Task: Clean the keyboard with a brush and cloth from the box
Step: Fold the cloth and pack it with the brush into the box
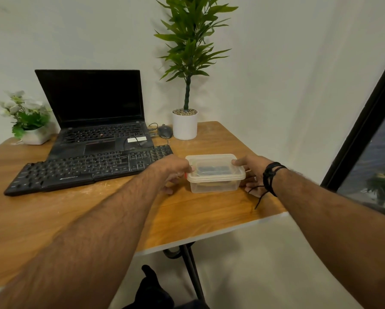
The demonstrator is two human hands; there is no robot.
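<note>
A clear plastic box (216, 175) with its lid (213, 167) still on stands on the wooden table (209, 210), toward the right edge and just beside the right end of the black keyboard (89, 169). The left hand (173, 171) holds the left end of the box, fingers curled round its rim and side; the right hand (252, 175) holds the right end, thumb on the lid edge and fingers curled down against the side wall. A dark wrist cord (270, 177) hangs from the right wrist. Through the lid a dark shape and something yellowish below it are visible; whether these are the brush and the cloth cannot be told.

The keyboard lies along the front of an open laptop (93, 121) near the table's left rear; a mouse (164, 131) and a potted plant (185, 124) stand at the rear edge, and a small flower pot (29, 123) at the left rear corner.

Stage of task, as judged: the very beginning. The box is unopened, no tool is out, and the keyboard is untouched. Remaining: lifting the lid, taking out brush and cloth, brushing the keys, wiping.
</note>
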